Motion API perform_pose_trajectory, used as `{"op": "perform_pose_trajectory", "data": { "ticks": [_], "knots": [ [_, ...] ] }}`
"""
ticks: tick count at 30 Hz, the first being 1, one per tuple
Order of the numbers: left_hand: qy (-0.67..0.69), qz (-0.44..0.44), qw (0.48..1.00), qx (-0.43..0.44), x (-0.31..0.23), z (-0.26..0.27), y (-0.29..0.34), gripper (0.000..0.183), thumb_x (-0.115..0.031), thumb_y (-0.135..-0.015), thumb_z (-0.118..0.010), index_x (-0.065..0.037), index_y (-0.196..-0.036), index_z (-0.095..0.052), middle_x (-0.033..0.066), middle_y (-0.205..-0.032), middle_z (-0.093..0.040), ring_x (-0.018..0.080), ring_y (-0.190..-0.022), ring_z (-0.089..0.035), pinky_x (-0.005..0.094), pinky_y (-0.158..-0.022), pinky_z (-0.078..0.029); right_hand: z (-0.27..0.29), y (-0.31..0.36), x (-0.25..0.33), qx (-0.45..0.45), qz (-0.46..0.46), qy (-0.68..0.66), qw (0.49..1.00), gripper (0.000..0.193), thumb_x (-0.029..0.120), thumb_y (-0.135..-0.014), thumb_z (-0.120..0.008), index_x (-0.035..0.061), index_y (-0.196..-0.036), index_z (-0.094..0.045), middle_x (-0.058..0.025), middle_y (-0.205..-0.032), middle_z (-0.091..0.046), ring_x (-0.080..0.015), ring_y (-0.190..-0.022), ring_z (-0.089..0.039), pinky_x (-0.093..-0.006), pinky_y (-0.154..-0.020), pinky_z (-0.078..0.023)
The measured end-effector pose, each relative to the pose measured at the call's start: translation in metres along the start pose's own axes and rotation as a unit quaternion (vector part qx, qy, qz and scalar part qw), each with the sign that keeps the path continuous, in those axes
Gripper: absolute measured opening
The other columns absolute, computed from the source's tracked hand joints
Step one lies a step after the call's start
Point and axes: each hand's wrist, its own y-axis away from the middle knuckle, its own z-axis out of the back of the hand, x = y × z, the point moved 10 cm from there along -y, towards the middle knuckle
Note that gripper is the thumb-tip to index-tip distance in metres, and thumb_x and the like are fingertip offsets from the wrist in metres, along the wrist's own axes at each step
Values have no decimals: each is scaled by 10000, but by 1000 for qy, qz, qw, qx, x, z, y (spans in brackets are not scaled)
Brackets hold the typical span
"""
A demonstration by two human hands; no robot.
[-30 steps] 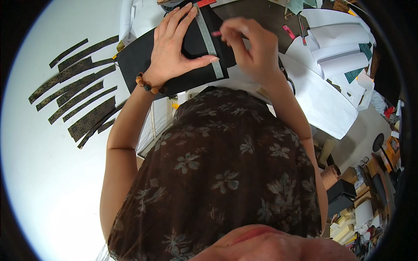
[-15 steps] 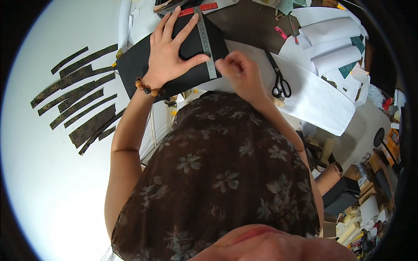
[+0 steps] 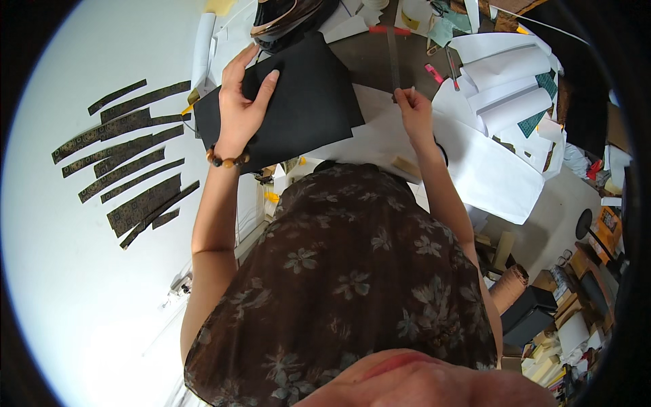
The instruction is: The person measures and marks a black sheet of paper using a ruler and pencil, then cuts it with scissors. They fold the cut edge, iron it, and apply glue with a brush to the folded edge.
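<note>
A black sheet (image 3: 305, 102), of leather or card, lies on the table in front of me. My left hand (image 3: 245, 108), a beaded bracelet at its wrist, rests on the left part of the sheet with the thumb spread and the fingers stretched along its upper left edge. To the right of the sheet, my right hand (image 3: 415, 114) pinches the near end of a T-shaped metal ruler (image 3: 393, 60) with a red crossbar, over the dark tabletop and white paper. Behind my right wrist the black scissors are mostly hidden.
Patterned dark strips (image 3: 146, 193) lie on the white surface at the left. A dark glossy object (image 3: 288, 24) stands beyond the sheet. White paper rolls (image 3: 512, 71), a pink cutter (image 3: 434, 72) and a green cutting mat (image 3: 539, 112) are at the right. Clutter fills the lower right.
The ruler has been lifted off the black sheet and carried right by my right hand, which was empty-looking and blurred before. My left hand has let go of the ruler and shifted to the sheet's left side.
</note>
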Motion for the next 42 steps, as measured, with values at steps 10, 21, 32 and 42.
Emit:
{"op": "perform_pose_trajectory", "data": {
  "ticks": [10,21,32,42],
  "knots": [
    [-95,34,995,4,2,18,32,439,-148,-869,-723,-24,-1274,-606,185,-1336,-571,335,-1259,-512,400,-1046,-412,-25,-24,-127,-44,-36,281,958,359,221,-889,-657,14,-1180,-622,-184,-1035,-646,-322,-960,-621,-410,-834,-485],
    [-85,60,993,-55,-5,28,81,365,-105,-924,-657,-18,-1277,-618,174,-1349,-578,295,-1269,-533,374,-1071,-387,-11,19,-23,-15,188,319,929,394,89,-805,-661,59,-1195,-611,-176,-1218,-592,-361,-1164,-535,-438,-1014,-416],
    [251,303,824,-409,156,99,243,392,-276,-1045,-421,18,-1279,-534,136,-1258,-611,229,-1193,-559,375,-1036,-417,-71,58,59,146,225,255,929,608,176,-761,-733,82,-1327,-532,-151,-1294,-592,-353,-1142,-589,-405,-989,-453],
    [511,332,735,-296,182,3,261,468,-411,-1039,-382,-103,-1383,-460,71,-1409,-496,234,-1286,-484,418,-1082,-382,-115,67,51,211,196,256,923,957,233,-759,-773,89,-1542,-241,-236,-1370,-528,-413,-1155,-595,-411,-957,-502]
  ]
}}
